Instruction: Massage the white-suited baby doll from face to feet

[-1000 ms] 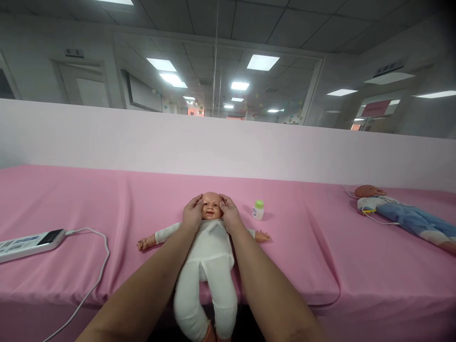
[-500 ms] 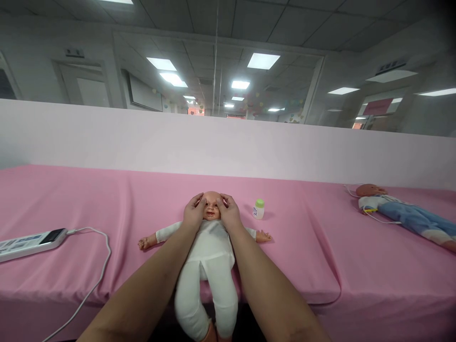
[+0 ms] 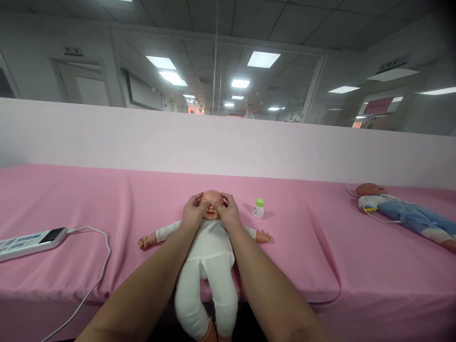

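Note:
A baby doll (image 3: 213,237) in a white top and white trousers lies on its back on the pink cloth, arms spread, feet toward me. My left hand (image 3: 193,210) cups the left side of its head, fingers around the side and thumb on the face. Mirroring it on the other side is my right hand (image 3: 230,210). Both thumbs lie across the eyes by the nose, their tips close together, so the eyes are covered. A small bottle (image 3: 258,209) with a green cap stands just right of the doll's head.
At the left lies a white power strip (image 3: 33,243) whose cable (image 3: 103,273) runs over the front edge. A second doll (image 3: 402,213) in blue trousers rests at the far right with thin tubing. Behind the pink-covered table (image 3: 285,266) rises a white partition (image 3: 228,145) topped with glass.
Both thumbs have slid inward from the sides of the doll's face to beside the nose, now covering the eyes. The fingers stay around the head.

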Demonstrator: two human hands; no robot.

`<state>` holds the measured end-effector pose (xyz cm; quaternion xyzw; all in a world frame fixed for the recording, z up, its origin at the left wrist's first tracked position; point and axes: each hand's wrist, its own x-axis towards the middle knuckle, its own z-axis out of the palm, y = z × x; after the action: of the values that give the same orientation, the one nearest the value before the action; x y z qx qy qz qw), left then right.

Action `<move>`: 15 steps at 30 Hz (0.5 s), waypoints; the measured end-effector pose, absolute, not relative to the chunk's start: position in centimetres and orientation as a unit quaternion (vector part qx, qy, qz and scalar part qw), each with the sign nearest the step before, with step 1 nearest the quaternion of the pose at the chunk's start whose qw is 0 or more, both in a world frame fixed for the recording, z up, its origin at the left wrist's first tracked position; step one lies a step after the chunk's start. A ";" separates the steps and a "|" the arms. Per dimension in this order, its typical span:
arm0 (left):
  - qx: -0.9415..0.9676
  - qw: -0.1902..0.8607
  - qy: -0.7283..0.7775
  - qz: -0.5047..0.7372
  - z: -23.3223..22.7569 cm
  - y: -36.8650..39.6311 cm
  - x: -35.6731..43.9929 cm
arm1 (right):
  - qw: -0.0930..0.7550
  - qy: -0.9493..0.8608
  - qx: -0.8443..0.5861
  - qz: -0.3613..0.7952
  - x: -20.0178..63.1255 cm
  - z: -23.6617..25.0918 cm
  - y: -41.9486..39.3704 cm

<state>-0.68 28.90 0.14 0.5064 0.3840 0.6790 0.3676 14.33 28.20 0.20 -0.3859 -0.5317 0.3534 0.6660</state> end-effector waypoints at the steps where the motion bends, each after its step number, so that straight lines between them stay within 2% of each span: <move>1: 0.511 0.358 0.389 0.678 0.2 28.8 -0.7 | 0.668 -0.530 -0.390 0.348 14.3 0.3 28.2; 8: 0.498 0.355 0.425 0.667 0.3 29.0 -0.6 | 0.663 -0.529 -0.401 0.345 14.8 -0.7 29.4; 15: 0.508 0.421 0.448 0.602 -0.1 29.5 -1.0 | 0.613 -0.535 -0.450 0.368 15.3 -2.4 30.5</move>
<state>-1.03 29.48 -0.12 0.5084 0.4483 0.6025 0.4213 15.31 30.51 -2.36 -0.4505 -0.5351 0.3677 0.6128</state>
